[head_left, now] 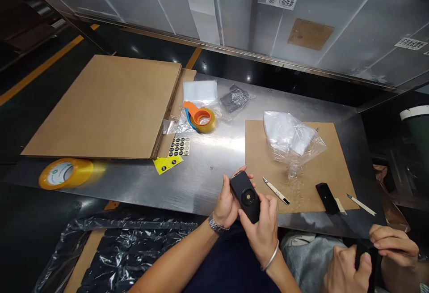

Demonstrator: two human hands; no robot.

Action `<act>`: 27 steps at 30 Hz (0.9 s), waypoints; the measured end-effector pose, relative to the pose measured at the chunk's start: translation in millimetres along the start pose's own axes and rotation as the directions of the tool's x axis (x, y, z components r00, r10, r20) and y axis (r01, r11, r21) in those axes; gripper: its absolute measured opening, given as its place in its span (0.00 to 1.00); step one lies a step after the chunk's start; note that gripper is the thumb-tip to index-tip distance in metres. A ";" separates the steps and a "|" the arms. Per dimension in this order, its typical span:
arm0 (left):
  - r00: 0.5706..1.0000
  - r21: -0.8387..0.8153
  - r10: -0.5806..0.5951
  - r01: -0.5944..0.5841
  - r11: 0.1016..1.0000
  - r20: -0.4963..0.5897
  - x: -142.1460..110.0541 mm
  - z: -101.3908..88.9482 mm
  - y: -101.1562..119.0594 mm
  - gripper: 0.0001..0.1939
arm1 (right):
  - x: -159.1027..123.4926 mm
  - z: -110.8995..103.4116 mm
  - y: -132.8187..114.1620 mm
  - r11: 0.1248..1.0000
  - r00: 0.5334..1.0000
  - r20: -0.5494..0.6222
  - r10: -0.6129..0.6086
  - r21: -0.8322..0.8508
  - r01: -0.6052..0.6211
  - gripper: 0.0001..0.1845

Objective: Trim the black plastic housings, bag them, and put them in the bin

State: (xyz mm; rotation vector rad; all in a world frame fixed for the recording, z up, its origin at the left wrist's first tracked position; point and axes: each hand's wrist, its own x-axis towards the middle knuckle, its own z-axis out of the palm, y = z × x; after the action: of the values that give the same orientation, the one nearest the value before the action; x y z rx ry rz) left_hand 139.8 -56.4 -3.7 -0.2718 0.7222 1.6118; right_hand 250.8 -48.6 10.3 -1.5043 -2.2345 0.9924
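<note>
"So, what's being held?"
"Left hand (226,205) and right hand (263,221) both grip one black phone-shaped case (246,196)."
"Where is it?"
"By the metal table's (201,184) near edge, left of a small knife (276,191)."

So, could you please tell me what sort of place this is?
Likely a factory packing area: a cardboard stack, a tape dispenser and a sheet of round stickers lie on a metal table.

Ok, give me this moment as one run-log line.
left grip: on device | right grip: on device | device: ring facing camera | plastic bag: on cardboard
</note>
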 end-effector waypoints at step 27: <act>0.958 0.789 0.269 -0.089 0.608 -0.100 72.2 -66.8 -64.2 0.33 | 30.6 36.5 100.0 0.916 0.958 0.127 0.257 0.285 -0.283 0.24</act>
State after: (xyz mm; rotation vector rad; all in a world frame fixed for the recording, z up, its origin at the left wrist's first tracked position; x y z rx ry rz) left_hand 172.5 -36.6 -114.7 0.2964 1.5946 1.3045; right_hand 288.0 -12.8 -87.7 -1.6815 -1.8488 1.4325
